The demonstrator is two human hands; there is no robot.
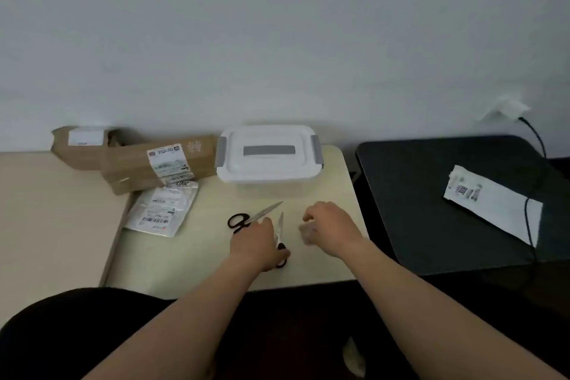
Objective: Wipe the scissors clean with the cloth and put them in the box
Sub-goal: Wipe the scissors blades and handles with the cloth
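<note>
Two black-handled, steel-bladed pairs lie on the bench (pixel 185 256) before the lidded white box (pixel 268 160); far scissors (pixel 256 216) lie free, blades together; left hand (pixel 253 244), grip clamped on the near scissors (pixel 280 227) at the handle; right hand (pixel 331 230), grip curled on a blurred pale cloth (pixel 307 233).

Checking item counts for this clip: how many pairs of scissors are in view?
2. The left pair lies before the closed box, handles leftward. The right pair lies beside it, handles in the left hand. The box could hide more.
</note>
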